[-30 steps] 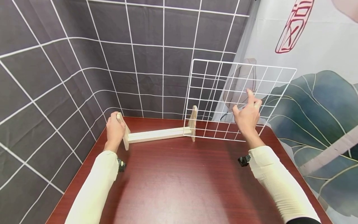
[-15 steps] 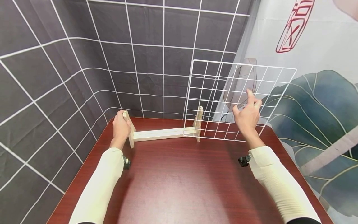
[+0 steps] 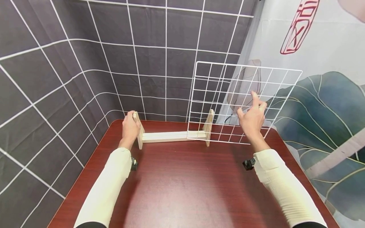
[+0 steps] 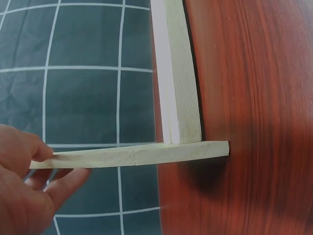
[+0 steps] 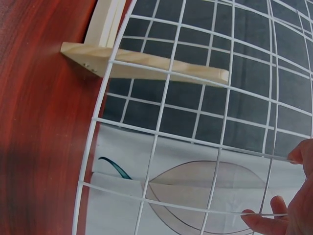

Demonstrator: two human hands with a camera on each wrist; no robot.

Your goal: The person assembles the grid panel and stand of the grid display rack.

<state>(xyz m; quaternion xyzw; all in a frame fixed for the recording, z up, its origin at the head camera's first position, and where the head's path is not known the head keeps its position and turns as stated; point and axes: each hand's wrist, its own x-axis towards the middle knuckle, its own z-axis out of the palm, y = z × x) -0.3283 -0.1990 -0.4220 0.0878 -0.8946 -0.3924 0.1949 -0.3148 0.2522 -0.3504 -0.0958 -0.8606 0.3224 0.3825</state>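
Note:
A pale wooden stand (image 3: 171, 136) sits at the back of the table, a long crossbar between two upright tapered end pieces. My left hand (image 3: 131, 128) pinches the top of its left end piece; in the left wrist view, thumb and fingers lie on either side of that end piece (image 4: 132, 154). Over to the right, my right hand (image 3: 252, 118) holds a white wire grid panel (image 3: 248, 66) upright and leaning. Fingertips hook the wires near the panel's middle in the right wrist view. The grid overlaps the stand's right end piece (image 3: 209, 126) in the head view.
The reddish-brown table (image 3: 176, 183) spreads out in front of both hands. A dark cloth with white lines (image 3: 148, 85) hangs behind and to the left. On the right hangs a pale curtain (image 3: 271, 41) with leaf prints.
My left hand has slid the wooden stand to the right along the table, so its right end sits further behind the grid. The right hand and wire panel have stayed put.

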